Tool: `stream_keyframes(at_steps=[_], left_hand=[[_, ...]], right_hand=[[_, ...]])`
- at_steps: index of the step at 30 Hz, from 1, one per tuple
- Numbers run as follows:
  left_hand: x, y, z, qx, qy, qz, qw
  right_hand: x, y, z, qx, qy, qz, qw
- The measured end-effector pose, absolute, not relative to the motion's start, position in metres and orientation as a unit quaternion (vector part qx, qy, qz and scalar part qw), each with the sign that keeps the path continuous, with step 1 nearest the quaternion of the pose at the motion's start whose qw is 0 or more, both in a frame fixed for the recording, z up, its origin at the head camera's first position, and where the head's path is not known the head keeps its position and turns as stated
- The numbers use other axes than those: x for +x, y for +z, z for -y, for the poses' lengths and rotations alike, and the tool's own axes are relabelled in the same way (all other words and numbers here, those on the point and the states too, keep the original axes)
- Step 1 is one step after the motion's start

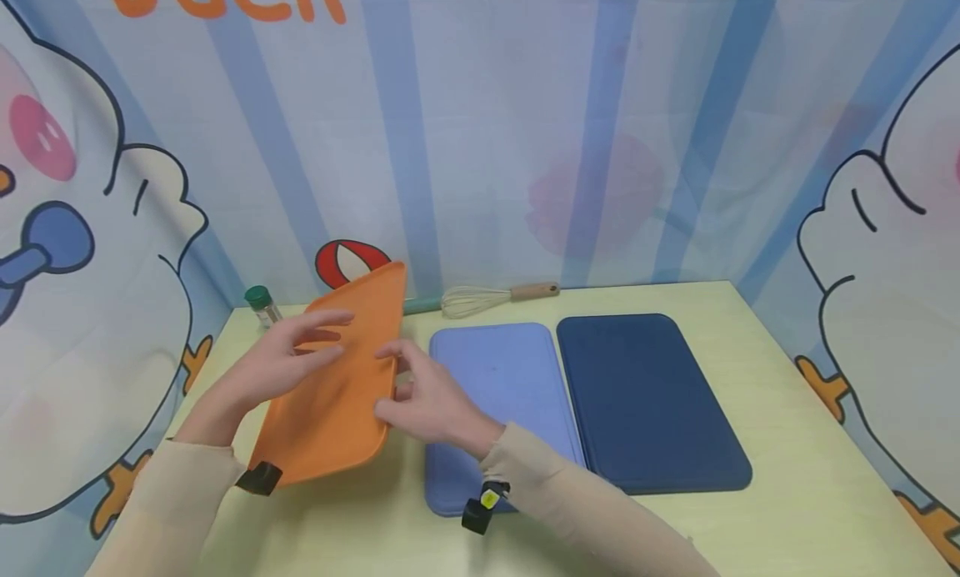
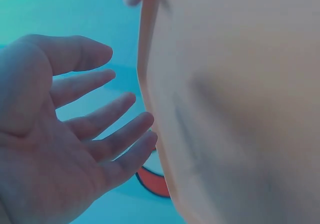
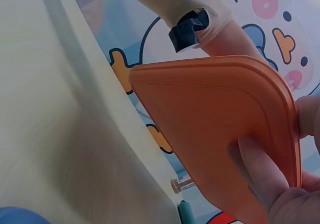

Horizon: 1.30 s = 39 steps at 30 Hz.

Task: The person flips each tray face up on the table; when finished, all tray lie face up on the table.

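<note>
A right hand (image 1: 427,402) pinches the long edge of an orange tray (image 1: 337,385), thumb on top and fingers beneath, tilting it above the left part of the pale desk (image 1: 787,444). The left hand (image 1: 281,360) hovers flat over the tray with fingers spread and straight, gripping nothing; whether it touches the surface cannot be told. Beside the tray lie a light blue tray (image 1: 502,377), partly covered by the right forearm, and a dark blue tray (image 1: 645,402). A whisk (image 1: 487,298) and a green-capped jar (image 1: 262,303) sit near the backdrop, a teal item half hidden behind the orange tray.
</note>
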<state>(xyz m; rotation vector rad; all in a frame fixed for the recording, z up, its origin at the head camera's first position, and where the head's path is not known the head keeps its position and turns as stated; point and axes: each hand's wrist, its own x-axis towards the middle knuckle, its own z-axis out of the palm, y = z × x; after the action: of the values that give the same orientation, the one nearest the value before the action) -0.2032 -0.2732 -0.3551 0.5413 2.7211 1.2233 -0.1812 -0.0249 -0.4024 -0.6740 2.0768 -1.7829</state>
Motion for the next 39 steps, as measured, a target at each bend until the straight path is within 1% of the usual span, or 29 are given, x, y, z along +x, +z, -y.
stream_keyframes(at_steps=[9, 16, 21, 27, 31, 39], left_hand=[[-0.193, -0.377, 0.304, 0.131, 0.399, -0.906, 0.046], [-0.188, -0.402, 0.321, 0.083, 0.394, -0.911, 0.090], [-0.186, -0.418, 0.330, 0.077, 0.412, -0.902, 0.105], [-0.181, -0.428, 0.336, 0.086, 0.452, -0.884, 0.086], [-0.178, -0.431, 0.341, 0.077, 0.476, -0.873, 0.075], [-0.175, -0.436, 0.349, 0.069, 0.494, -0.863, 0.080]], right_hand=[[-0.183, -0.415, 0.013, -0.238, -0.642, -0.712, 0.157], [-0.184, -0.422, 0.004, -0.240, -0.647, -0.710, 0.142], [-0.185, -0.427, -0.001, -0.245, -0.655, -0.703, 0.130], [-0.187, -0.432, -0.006, -0.257, -0.660, -0.696, 0.123], [-0.189, -0.435, -0.008, -0.262, -0.670, -0.683, 0.130], [-0.190, -0.443, -0.015, -0.276, -0.666, -0.675, 0.155]])
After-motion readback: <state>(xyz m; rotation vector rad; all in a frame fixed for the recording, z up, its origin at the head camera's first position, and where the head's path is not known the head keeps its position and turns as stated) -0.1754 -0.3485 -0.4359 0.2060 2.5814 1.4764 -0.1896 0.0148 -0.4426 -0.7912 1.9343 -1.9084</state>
